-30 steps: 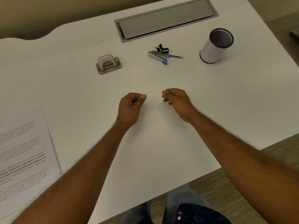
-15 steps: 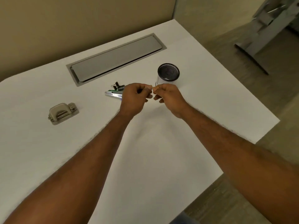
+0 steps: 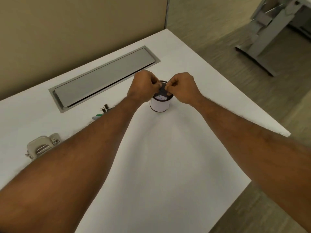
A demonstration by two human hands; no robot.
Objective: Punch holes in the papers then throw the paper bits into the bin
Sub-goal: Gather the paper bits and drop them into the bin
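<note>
Both hands meet over the mouth of the small bin (image 3: 159, 105), a white cylindrical cup with a dark rim that stands upright on the white desk (image 3: 168, 157), toward 12 o'clock from the wearer. The left hand (image 3: 143, 86) comes in from 7 o'clock, knuckles up, with thumb and forefinger pressed together at the tips; the other fingers are curled into the palm. The right hand (image 3: 182, 87) comes in from 4 o'clock in the same posture, its thumb and forefinger pinched tight and the rest folded under. The two pinches sit nearly touching, directly above the bin's opening. Whatever either pinch holds is too small to make out, so I cannot tell whether paper bits are between the fingertips. Inside the bin, pale material with tiny specks shows below the rim.

At 9 o'clock from the bin, partly hidden by the left forearm, lie a binder clip (image 3: 105, 108) and the end of a stapler (image 3: 97, 117) on the desk. Farther out at 8 o'clock, near the desk's left side, sits the beige hole punch (image 3: 42, 146), its handle raised, partly behind the same forearm. At 11 o'clock from the bin a long grey cable hatch (image 3: 104, 78) is set flush into the desk, near the tan partition wall (image 3: 75, 31)
</note>
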